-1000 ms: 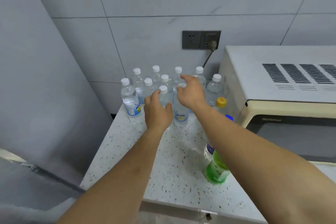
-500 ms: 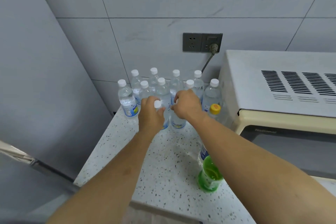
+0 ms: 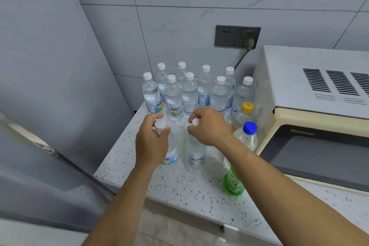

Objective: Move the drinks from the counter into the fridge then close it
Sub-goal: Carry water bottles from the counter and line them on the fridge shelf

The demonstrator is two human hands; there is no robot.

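Observation:
My left hand grips the neck of a clear water bottle with a white cap, and my right hand grips the neck of a second water bottle beside it. Both bottles are upright over the speckled counter, nearer to me than the rest. Several more water bottles stand grouped at the wall. A yellow-capped bottle and a blue-capped bottle with green base stand to the right. The grey fridge rises on the left.
A cream microwave fills the right side of the counter, its cord plugged into a wall socket. The fridge door edge juts out at lower left. Tiled floor shows below the counter edge.
Both hands closed round two front bottles and drew them toward me, away from the group at the wall.

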